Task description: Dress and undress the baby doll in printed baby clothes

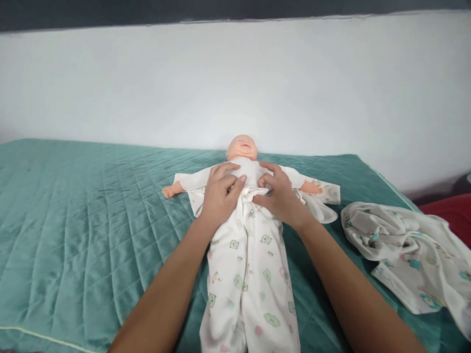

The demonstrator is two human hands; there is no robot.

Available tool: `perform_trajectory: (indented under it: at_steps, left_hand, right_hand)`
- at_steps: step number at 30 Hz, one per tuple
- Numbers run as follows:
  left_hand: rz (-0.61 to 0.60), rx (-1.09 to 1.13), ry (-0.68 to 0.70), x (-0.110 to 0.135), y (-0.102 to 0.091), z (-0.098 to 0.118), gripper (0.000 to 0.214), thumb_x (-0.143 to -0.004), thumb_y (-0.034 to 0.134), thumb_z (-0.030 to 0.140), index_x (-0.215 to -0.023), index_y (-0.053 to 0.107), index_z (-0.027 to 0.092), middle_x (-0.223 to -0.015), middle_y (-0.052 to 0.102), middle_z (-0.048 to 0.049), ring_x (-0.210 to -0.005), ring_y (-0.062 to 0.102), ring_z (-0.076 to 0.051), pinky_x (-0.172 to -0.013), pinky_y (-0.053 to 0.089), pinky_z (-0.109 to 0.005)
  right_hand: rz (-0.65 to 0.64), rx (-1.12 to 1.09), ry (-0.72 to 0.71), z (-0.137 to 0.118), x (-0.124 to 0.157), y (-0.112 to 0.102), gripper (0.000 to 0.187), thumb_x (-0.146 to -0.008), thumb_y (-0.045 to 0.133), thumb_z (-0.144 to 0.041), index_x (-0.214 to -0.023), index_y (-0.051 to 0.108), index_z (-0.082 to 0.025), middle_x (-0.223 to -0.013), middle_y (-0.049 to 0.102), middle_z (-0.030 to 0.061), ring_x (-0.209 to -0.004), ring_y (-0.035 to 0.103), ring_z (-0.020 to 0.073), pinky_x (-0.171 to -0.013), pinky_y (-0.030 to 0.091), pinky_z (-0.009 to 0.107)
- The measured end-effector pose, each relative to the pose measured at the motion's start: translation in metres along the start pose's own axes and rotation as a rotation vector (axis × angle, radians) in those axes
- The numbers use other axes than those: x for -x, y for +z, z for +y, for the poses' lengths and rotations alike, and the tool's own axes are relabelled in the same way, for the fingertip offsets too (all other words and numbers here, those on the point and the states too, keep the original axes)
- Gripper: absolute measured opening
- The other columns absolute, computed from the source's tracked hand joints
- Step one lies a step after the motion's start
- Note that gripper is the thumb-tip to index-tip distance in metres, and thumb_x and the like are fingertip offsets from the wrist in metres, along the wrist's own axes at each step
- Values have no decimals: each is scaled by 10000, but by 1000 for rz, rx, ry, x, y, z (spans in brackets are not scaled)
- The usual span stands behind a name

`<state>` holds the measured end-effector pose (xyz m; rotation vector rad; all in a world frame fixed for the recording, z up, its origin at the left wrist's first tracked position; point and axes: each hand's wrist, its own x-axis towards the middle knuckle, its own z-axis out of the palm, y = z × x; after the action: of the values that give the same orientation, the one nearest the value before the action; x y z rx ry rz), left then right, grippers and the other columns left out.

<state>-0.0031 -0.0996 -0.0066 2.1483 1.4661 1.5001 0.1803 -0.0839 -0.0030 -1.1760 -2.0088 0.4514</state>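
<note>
Doll (242, 145): on its back on the quilt (91, 211), legs toward me; probably light and firm.
Pants (253, 264): over its legs, likely soft and stretchy; I'd hold the waistband (247, 192).
My left hand (220, 191): thumb and forefinger apart over the top (251, 172); can't tell if I'm pinching.
My right hand (278, 192): forefinger stretched, others curled; grip hidden.

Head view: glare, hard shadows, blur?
Head view: soft bright patch on the white wall, no harsh glare; head view: diffuse darkening on the quilted bedspread beside the right forearm; head view: printed trousers look soft near bottom edge, left hand and right hand clearer.
</note>
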Motion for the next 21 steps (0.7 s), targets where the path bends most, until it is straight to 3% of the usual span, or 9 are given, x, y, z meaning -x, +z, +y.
perform_trajectory:
  at_steps: [7, 13, 17, 21]
  left_hand:
    - [159, -24, -3, 14, 0, -3, 480, -1000, 476, 298, -530, 456, 203, -1129, 722, -39, -1143, 572, -198, -1026, 473, -396]
    - [192, -94, -63, 48, -16, -7, 466, -1005, 460, 325, -557, 499, 204, -1122, 717, -56, -1123, 595, -197, -1004, 491, -393]
    - [126, -168, -109, 75, -28, -8, 390, -1006, 458, 331, -649, 545, 200, -1235, 663, -75, -1183, 560, -224, -1090, 429, -441]
    - [-34, -168, -253, 95, -33, -4, 299, -1029, 396, 391, -916, 610, 215, -1356, 566, -105, -1289, 532, -240, -1111, 425, -447]
  right_hand:
    - [128, 87, -88, -2, 10, 7, 271, -745, 742, -233, -627, 497, -234, -1330, 601, 60, -1224, 504, 339, -1053, 392, 550]
    - [141, 153, -101, 9, 13, 7, 193, -726, 710, -178, -643, 543, -230, -1331, 608, 61, -1193, 509, 346, -1017, 405, 555]
    - [171, 167, -104, 11, 14, 8, 167, -711, 713, -189, -658, 560, -230, -1346, 601, 63, -1220, 497, 350, -1036, 391, 562]
    - [190, 172, -95, 11, 18, 9, 112, -729, 696, -225, -699, 589, -235, -1360, 587, 73, -1240, 479, 354, -1047, 385, 572]
